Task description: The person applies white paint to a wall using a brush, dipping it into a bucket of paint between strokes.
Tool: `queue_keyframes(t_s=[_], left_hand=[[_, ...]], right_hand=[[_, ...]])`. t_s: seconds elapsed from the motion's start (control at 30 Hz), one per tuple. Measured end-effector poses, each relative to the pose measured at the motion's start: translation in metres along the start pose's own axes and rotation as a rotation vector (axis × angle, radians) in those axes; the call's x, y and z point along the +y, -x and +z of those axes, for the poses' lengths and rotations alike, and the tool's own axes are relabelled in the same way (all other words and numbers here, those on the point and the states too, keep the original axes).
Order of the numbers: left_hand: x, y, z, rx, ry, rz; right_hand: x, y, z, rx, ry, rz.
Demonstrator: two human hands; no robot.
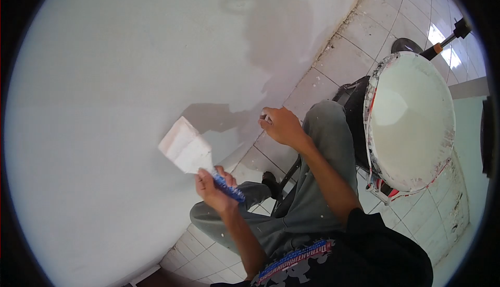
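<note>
My left hand [212, 190] is closed around the blue handle of a wide, flat paintbrush [187, 146]. White coats its head, which points up and left in front of the pale wall [104, 130]. My right hand [281, 126] is held above my knee with its fingers curled. A small whitish and dark bit shows at those fingertips, too small to name. To the right of my leg stands a large bucket [371, 130] with a paint-smeared rim. Whitish liquid paint [414, 125] fills its round opening.
Tiled floor [359, 57] meets the wall along a dirty, chipped edge. The bucket rests on or against a black support [357, 96]. Beyond it, a pole with an orange band [436, 49] leans near a dark round object [406, 45]. My bent legs [330, 146] lie between wall and bucket.
</note>
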State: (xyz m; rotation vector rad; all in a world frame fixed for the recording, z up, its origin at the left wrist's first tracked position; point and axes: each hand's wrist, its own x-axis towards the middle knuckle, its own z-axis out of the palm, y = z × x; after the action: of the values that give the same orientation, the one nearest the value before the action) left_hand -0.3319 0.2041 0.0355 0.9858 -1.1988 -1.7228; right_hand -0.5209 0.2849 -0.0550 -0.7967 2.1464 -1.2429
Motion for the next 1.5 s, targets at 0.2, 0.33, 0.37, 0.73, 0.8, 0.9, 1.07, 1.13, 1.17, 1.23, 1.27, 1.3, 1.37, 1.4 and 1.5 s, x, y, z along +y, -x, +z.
queue_keyframes(t_s=[0.2, 0.33, 0.37, 0.73, 0.8, 0.9, 1.07, 1.13, 1.17, 1.23, 1.27, 1.3, 1.37, 1.4, 1.5], left_hand=[[-0.133, -0.057, -0.032, -0.015, 0.032, -0.117], [-0.19, -0.062, -0.041, -0.003, 0.005, -0.267], [-0.205, -0.065, -0.044, 0.003, 0.032, -0.311], [-0.327, -0.112, -0.083, 0.202, -0.094, -0.813], [-0.338, -0.114, -0.096, 0.18, -0.043, -0.872], [-0.344, -0.117, -0.106, 0.087, 0.095, -0.893], [-0.305, -0.117, -0.095, 0.128, 0.155, -0.831], [-0.272, -0.114, -0.088, 0.104, 0.147, -0.761], [-0.244, -0.108, -0.081, 0.092, 0.135, -0.716], [-0.189, -0.091, -0.067, 0.06, 0.1, -0.621], [-0.161, -0.08, -0.062, 0.039, 0.079, -0.569], [-0.135, -0.067, -0.057, 0.021, 0.06, -0.517], [-0.084, -0.045, -0.051, 0.005, 0.082, -0.442], [-0.062, -0.036, -0.05, -0.003, 0.097, -0.403], [-0.013, -0.009, -0.057, -0.02, 0.12, -0.341]], right_hand=[[-0.006, -0.002, -0.01, -0.026, -0.065, 0.054], [-0.003, -0.003, -0.012, 0.007, -0.068, 0.018], [-0.002, -0.004, -0.012, 0.017, -0.071, 0.006], [-0.004, -0.015, -0.021, -0.009, -0.117, 0.027], [-0.006, -0.018, -0.02, -0.024, -0.106, 0.023], [-0.007, -0.022, -0.015, -0.019, -0.08, 0.015], [-0.004, -0.023, -0.007, 0.015, -0.056, -0.039], [-0.004, -0.025, -0.006, 0.005, -0.033, -0.026], [-0.003, -0.025, -0.005, -0.001, -0.021, -0.018], [0.001, -0.024, -0.003, 0.009, -0.003, -0.031], [0.004, -0.024, -0.001, 0.013, 0.008, -0.04], [0.008, -0.022, 0.001, 0.009, 0.013, -0.036], [0.017, -0.022, 0.005, 0.006, 0.032, -0.038], [0.021, -0.022, 0.008, 0.001, 0.069, -0.024], [0.038, -0.021, 0.021, -0.026, 0.216, -0.011]])
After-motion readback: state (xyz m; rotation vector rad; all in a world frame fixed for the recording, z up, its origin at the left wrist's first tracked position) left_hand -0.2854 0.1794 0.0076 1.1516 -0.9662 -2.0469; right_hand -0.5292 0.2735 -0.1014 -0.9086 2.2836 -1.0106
